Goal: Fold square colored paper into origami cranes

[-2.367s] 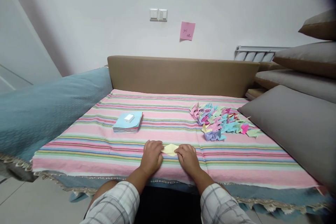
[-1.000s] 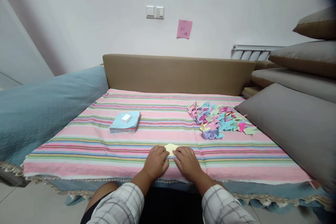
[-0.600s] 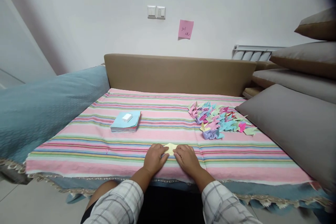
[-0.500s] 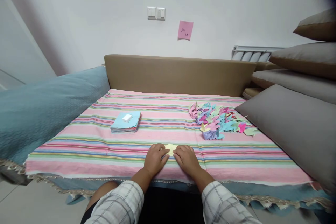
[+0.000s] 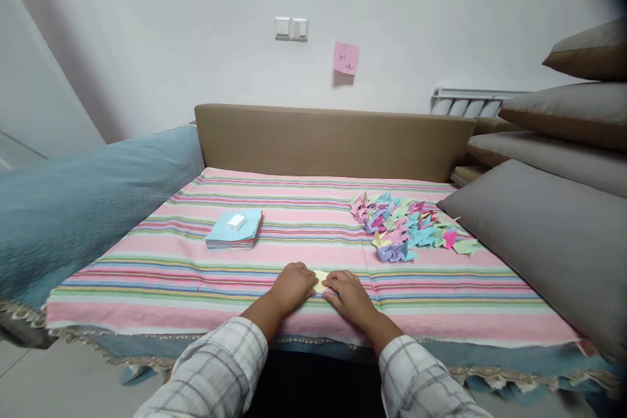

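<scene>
A small piece of folded yellow paper (image 5: 320, 281) lies on the striped cloth near its front edge. From the left side my left hand (image 5: 294, 287) holds it, fingers curled and covering that end. My right hand (image 5: 347, 295) has its fingers bent over the other end, with the thumb pointing in from below. Only the paper's middle shows between the hands; the folds under the fingers are hidden.
Beyond my left hand a stack of square paper (image 5: 234, 235) with a blue top sheet carries a small white block (image 5: 237, 221). Many-coloured folded paper pieces (image 5: 406, 225) are heaped at the right. Grey cushions (image 5: 543, 228) border the right side, a blue-covered armrest (image 5: 122, 189) the left.
My left hand has shifted slightly, its fingers more bunched over the left end of the yellow paper. My right hand stays at the other end almost unmoved.
</scene>
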Motion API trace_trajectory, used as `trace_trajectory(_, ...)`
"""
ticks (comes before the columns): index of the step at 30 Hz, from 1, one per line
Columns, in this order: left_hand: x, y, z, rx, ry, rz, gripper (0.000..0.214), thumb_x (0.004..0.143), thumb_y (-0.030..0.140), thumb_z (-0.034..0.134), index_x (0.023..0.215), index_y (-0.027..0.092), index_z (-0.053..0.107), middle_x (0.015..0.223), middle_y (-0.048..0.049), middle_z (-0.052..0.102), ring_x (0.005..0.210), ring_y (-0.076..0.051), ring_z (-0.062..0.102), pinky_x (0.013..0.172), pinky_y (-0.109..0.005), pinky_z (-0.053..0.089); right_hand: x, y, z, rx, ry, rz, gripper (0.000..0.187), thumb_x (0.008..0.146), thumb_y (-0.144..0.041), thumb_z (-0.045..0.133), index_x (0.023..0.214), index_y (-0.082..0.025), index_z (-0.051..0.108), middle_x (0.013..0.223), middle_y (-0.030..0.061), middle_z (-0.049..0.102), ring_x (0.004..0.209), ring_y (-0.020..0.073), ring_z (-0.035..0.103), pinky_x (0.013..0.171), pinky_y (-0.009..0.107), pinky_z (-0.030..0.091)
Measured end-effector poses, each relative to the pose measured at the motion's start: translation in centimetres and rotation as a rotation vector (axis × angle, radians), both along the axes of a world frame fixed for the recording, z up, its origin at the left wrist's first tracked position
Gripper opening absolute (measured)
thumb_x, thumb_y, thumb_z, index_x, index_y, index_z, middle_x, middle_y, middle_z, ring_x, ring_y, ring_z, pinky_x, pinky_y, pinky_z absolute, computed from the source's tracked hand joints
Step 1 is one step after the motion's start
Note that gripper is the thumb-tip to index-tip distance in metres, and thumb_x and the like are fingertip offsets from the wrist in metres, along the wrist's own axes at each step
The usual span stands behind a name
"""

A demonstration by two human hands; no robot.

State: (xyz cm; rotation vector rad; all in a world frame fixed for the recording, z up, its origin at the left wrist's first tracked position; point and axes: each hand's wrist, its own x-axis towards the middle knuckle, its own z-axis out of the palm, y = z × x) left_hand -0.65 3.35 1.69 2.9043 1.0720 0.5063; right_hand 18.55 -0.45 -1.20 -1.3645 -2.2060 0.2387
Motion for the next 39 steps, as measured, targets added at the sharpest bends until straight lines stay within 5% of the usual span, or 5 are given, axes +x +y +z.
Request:
trace_trajectory(9, 0.7, -0.4, 1.2, -0.168, -0.094, 0.183, 0.02, 0.082, 0.021, 0.044, 0.078, 0.02, 0.064, 0.075, -0.0045, 0.066, 0.074, -0.019, 0.059, 0.069, -0.028, 0.043, -0.5, 0.8, 1.0, 0.012, 0.067, -0.064, 0.018, 0.088, -0.03, 0.051, 0.093, -0.024, 0.066, 0.094, 0.0035, 0.069, 0.092, 0.0179, 0.058, 0.088, 0.034, 0.035)
trace_trajectory(19, 0.0, 1.5, 0.5, -0.599, -0.336, 0.248, 0.019, 0.071, 0.026, 0.06, 0.085, 0.017, 0.067, 0.074, 0.0016, 0.068, 0.066, -0.014, 0.061, 0.057, -0.022, 0.043, -0.9, 2.4, 3.5, -0.49, 0.317, -0.078, 0.02, 0.08, -0.027, 0.051, 0.085, -0.017, 0.068, 0.072, 0.0004, 0.067, 0.063, 0.013, 0.057, 0.058, 0.021, 0.04)
trace_trajectory(24, -0.5, -0.2, 0.1, -0.261, -0.39, 0.336, 0.024, 0.079, 0.023, 0.053, 0.1, 0.017, 0.062, 0.098, -0.0072, 0.066, 0.09, -0.021, 0.059, 0.082, -0.036, 0.044, -1.5, 3.2, 3.2, -0.484, 0.23, -0.135, 0.016, 0.077, -0.023, 0.054, 0.077, -0.016, 0.068, 0.066, -0.0007, 0.065, 0.06, 0.0112, 0.053, 0.055, 0.02, 0.035)
trace_trajectory(29, -1.6, -3.1, -1.6, 0.127, -0.157, -0.017, 0.026, 0.086, 0.022, 0.046, 0.108, 0.022, 0.06, 0.114, -0.007, 0.063, 0.106, -0.023, 0.054, 0.097, -0.044, 0.037, -1.7, 4.1, 3.0, -0.462, 0.174, -0.158, 0.015, 0.074, -0.02, 0.054, 0.072, -0.017, 0.068, 0.069, 0.001, 0.066, 0.065, 0.0125, 0.055, 0.058, 0.021, 0.035)
trace_trajectory(39, -1.4, -3.8, -2.5, 0.076, -0.033, 0.011, 0.047, 0.083, 0.033, 0.054, 0.128, 0.021, 0.047, 0.134, -0.01, 0.05, 0.125, -0.03, 0.043, 0.107, -0.052, 0.025, -1.8, 3.2, 2.2, -0.248, 0.085, -0.254, 0.014, 0.076, -0.021, 0.059, 0.087, -0.02, 0.067, 0.092, 0.0057, 0.064, 0.089, 0.0193, 0.055, 0.077, 0.028, 0.037)
